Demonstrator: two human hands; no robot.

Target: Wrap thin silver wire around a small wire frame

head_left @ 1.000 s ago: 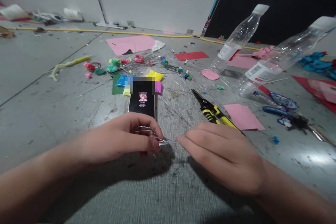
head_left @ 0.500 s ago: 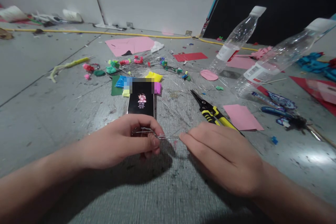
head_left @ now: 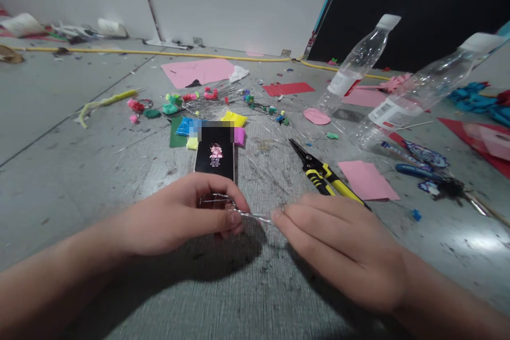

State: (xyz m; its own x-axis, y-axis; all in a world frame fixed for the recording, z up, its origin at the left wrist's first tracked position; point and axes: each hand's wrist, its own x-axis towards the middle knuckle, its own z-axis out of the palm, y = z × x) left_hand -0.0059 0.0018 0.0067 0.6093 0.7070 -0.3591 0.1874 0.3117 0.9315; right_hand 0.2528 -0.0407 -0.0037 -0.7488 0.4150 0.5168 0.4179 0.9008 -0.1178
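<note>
Between finger and thumb, my left hand (head_left: 187, 215) pinches a piece of thin silvery wire (head_left: 257, 217), part of it curved into a loop inside the fingers. The wire's straight stretch runs rightward to my right hand (head_left: 338, 244), whose closed fingertips grip its other end; the strands between the hands look twisted together. Just beyond my left hand lies a phone (head_left: 215, 156) with its screen lit. Pliers (head_left: 319, 172) with yellow and black handles rest past my right hand, their lower end hidden behind it.
Two clear plastic bottles (head_left: 353, 71) stand at the right. Small packets, such as a yellow one (head_left: 234, 118), lie behind the phone. Farther back are pink paper (head_left: 199, 71), a red strip (head_left: 289, 88), loose wires and colourful clay bits (head_left: 172, 103). Keys (head_left: 452, 188) lie at the right.
The strands between my hands, looser and spread before, now lie close together as one twisted length. My right hand has shifted slightly downward; my left hand keeps its pinch.
</note>
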